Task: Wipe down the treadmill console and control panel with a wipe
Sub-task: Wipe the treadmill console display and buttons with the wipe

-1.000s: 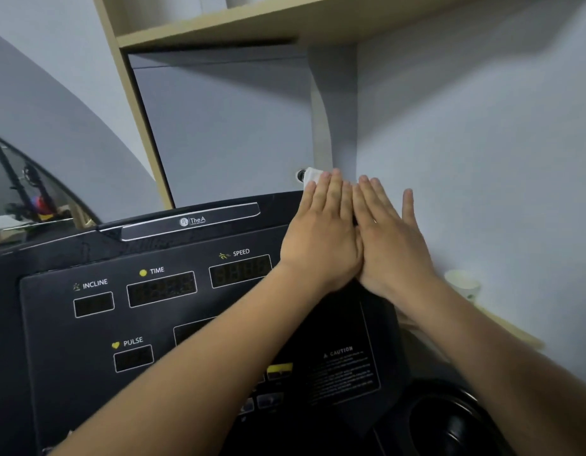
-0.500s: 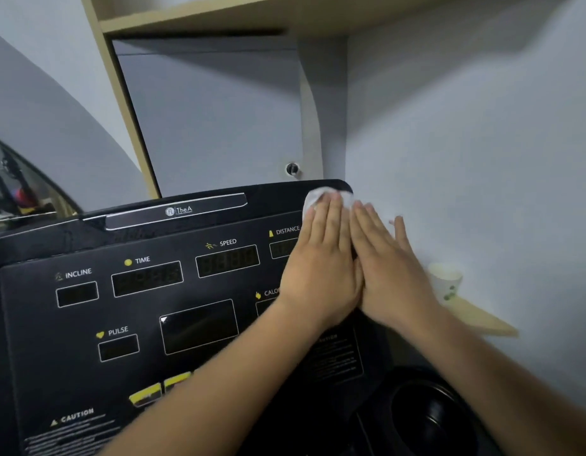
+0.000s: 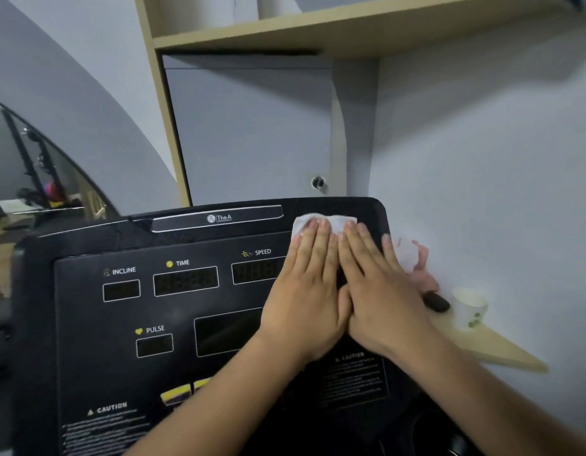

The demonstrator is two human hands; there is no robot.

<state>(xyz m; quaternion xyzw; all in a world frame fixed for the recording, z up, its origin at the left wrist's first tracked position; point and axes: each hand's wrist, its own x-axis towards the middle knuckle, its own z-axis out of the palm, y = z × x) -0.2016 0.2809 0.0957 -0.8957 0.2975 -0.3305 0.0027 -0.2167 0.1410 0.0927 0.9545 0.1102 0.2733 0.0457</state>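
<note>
The black treadmill console (image 3: 87, 324) fills the lower left, with dark displays labelled INCLINE, TIME, SPEED and PULSE. A white wipe (image 3: 318, 221) lies flat near the console's upper right corner. My left hand (image 3: 306, 291) and my right hand (image 3: 377, 291) rest side by side on it, palms down, fingers straight and pressed on the wipe. Only the wipe's far edge shows beyond my fingertips; the rest is hidden under my hands.
A grey wall stands close on the right. A small wooden ledge (image 3: 502, 353) there holds a paper cup (image 3: 470, 307), a dark object (image 3: 435, 302) and crumpled pink-white paper (image 3: 416, 261). A wooden shelf (image 3: 318, 31) hangs overhead. A cup holder shows at the bottom right.
Both hands with the wipe have slid down from the console's top edge onto its upper right face. The view has shifted right, showing more of the ledge.
</note>
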